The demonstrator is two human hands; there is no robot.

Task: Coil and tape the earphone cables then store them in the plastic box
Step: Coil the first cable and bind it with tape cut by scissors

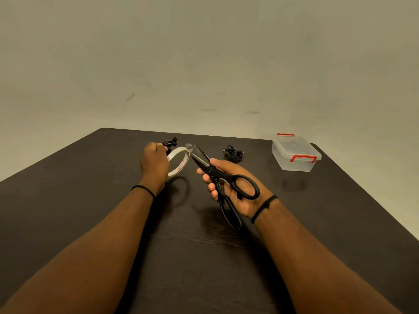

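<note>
Left hand grips coiled earphones plus tape roll; pulled tape strip runs rightward into open scissors, gripped by right hand, centre frame.

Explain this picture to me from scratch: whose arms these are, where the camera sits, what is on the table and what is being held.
There is no machine here. The camera sits on a person's head, looking forward and down at their own arms. The left hand grips a coiled black earphone together with a roll of white tape. The right hand holds black scissors, blades open at a strip pulled from the roll. On the dark table lie a second earphone bundle and a lidded clear plastic box with red clips.
</note>
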